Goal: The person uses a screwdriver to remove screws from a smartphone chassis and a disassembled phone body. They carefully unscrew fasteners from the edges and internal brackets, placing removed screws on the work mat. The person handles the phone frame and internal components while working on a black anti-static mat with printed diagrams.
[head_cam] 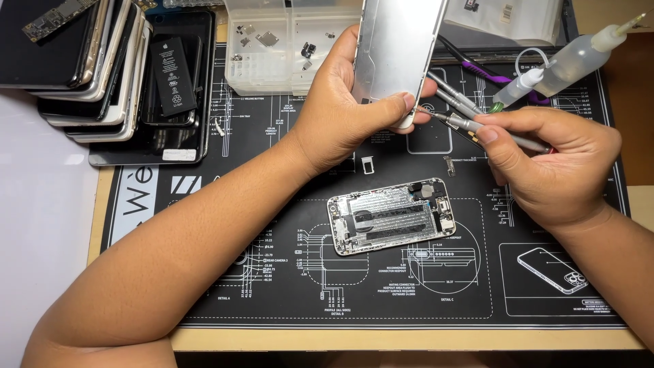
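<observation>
Above the black printed work mat [272, 300] on the wooden surface [409, 339], a silver metal phone shell [395, 48] is gripped by the left hand [334, 116]; a slim metal screwdriver [470, 126] is pinched in the right hand's [552, 167] closed fingers [494, 136], its tip at the shell's lower edge.

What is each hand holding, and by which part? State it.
Left hand grips the silver phone panel by its lower end; right hand pinches a slim screwdriver along its shaft.

Stacked phones [102, 61], perhaps dismantled; squeeze bottle [579, 58]

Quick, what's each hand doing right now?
Left hand: closed on a silver metal panel.
Right hand: closed on a thin screwdriver, its tip at the panel's lower edge.
</observation>
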